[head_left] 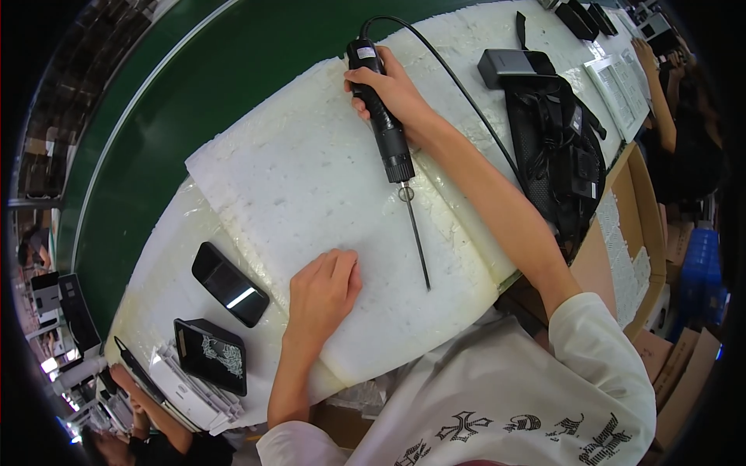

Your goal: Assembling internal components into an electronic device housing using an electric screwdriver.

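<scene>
My right hand (388,85) is wrapped round the grip of a black electric screwdriver (391,144). Its long thin bit points down toward the near part of the white padded mat (311,186). From the tool's top end a black cable runs back along my right forearm. My left hand (322,291) rests on the mat with its fingers curled closed; whatever they hold, if anything, is hidden. Left of that hand lies a black smartphone (230,284). A black tray (210,356) with small silvery screws (224,353) sits nearer to me.
Black bag-like gear (553,147) and a grey box (513,67) lie at the right. Beyond them are white panels (618,89) and an open carton (649,225). White flat parts (190,396) stack at lower left. Other people's arms show at both sides. A green surface (256,70) lies beyond.
</scene>
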Motion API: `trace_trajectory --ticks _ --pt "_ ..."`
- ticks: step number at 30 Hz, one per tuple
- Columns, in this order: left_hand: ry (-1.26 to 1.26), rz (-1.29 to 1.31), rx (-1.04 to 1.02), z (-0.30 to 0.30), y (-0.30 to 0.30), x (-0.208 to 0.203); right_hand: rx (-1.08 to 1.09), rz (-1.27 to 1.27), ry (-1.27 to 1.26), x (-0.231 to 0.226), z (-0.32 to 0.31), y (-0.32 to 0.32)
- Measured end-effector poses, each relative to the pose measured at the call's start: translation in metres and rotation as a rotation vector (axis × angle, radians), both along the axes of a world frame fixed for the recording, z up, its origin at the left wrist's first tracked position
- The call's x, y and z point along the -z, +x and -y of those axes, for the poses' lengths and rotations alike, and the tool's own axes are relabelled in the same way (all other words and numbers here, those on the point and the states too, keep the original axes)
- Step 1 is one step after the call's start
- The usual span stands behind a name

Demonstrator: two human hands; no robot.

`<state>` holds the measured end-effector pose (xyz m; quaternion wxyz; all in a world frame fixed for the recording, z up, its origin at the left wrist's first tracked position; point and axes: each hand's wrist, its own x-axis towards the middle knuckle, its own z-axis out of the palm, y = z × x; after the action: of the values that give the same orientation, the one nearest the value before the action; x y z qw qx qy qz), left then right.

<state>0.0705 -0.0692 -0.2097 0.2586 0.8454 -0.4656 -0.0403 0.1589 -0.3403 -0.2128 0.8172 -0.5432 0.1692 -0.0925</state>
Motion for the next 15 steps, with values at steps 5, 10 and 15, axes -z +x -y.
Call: trace_trajectory --ticks 5,10,15 --pt "-0.009 0.003 -0.001 0.0006 0.0 0.0008 0.012 -0.015 -0.005 -0.0013 0.0004 -0.0007" --pt "-0.004 -0.001 -0.002 -0.0001 0.0001 0.0009 0.011 -0.013 -0.007 -0.0034 -0.0007 -0.0011" --pt "0.003 0.003 -0.001 0.0003 -0.0001 -0.0006 0.014 -0.012 -0.016 -0.0033 -0.0005 -0.0011"
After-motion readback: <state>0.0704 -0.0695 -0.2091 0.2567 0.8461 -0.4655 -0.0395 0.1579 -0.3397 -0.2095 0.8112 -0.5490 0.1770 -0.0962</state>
